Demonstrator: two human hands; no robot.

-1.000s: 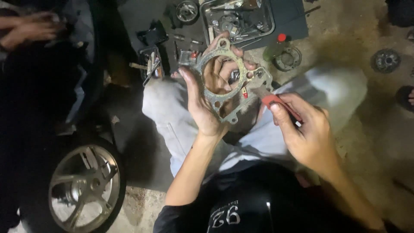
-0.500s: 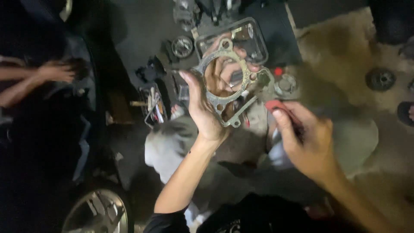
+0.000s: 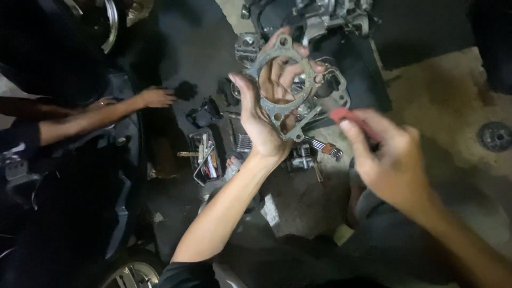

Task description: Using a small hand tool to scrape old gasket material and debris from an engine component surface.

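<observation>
ITEM: flat grey gasket [image 3: 290, 88], upper centre | LEFT: left hand [image 3: 261, 120] grips its rim | RIGHT: right hand [image 3: 386, 154] pinches red-handled tool [image 3: 346, 118] | HANDLING: likely thin, light, bendable; support at edges.

The person's two arms are bare from the wrist up past the elbow. The left hand [image 3: 264, 125] has no glove, no ring and no watch that can be seen. The right hand [image 3: 392, 157] is bare too, and it looks a bit blurry, so small marks on it are hard to tell. At the bottom, by the left upper arm, there is the edge of a dark short sleeve, likely black. Lower down the person wears grey trousers. The cloth looks plain, with soft folds over the knees.
</observation>
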